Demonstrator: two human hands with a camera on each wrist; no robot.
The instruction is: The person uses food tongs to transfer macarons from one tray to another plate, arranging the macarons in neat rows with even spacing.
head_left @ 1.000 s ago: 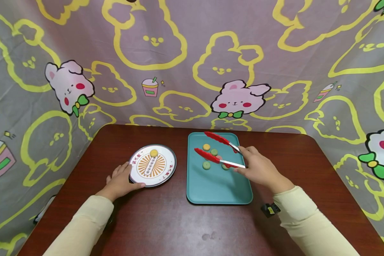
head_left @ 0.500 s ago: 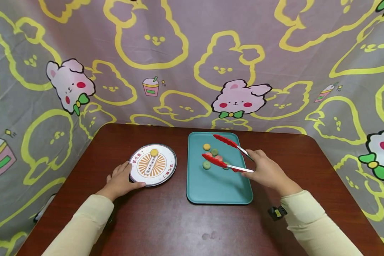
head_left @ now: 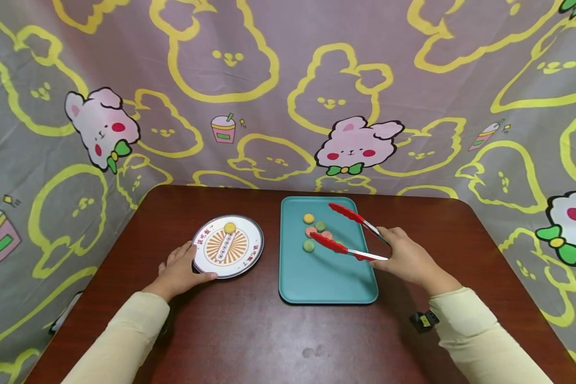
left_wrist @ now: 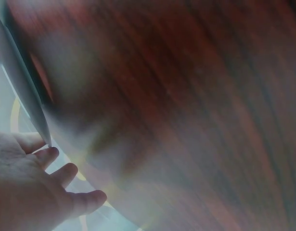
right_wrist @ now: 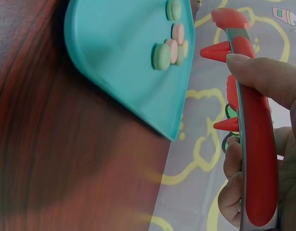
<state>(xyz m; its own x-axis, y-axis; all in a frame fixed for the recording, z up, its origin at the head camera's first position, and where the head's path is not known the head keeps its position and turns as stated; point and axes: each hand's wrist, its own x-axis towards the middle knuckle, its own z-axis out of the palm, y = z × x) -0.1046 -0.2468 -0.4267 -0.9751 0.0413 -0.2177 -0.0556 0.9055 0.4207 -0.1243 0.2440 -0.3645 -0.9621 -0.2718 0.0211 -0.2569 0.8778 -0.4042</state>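
My right hand (head_left: 408, 260) grips a pair of tongs (head_left: 360, 255) with red tips and steel arms. The tongs' arms stand spread over the right part of the teal tray (head_left: 326, 282), with nothing between them. Several macarons lie on that tray, among them a yellow macaron (head_left: 309, 218), a pink macaron (head_left: 310, 232) and a green macaron (head_left: 309, 246); the lower tong arm partly covers others. My left hand (head_left: 178, 272) rests at the left rim of the white patterned plate (head_left: 248, 266), thumb along its front edge, fingers loosely spread. One yellow macaron (head_left: 230, 228) sits near the plate's far side.
Plate and tray stand apart on a dark red-brown wooden table (head_left: 249, 330). A curtain (head_left: 269, 80) with rabbit drawings hangs directly behind the table and along its sides. The tray has a low raised rim.
My right hand has moved right and slightly toward me with the tongs, whose tips have shifted right over the tray. The left hand, plate and macarons keep their places.
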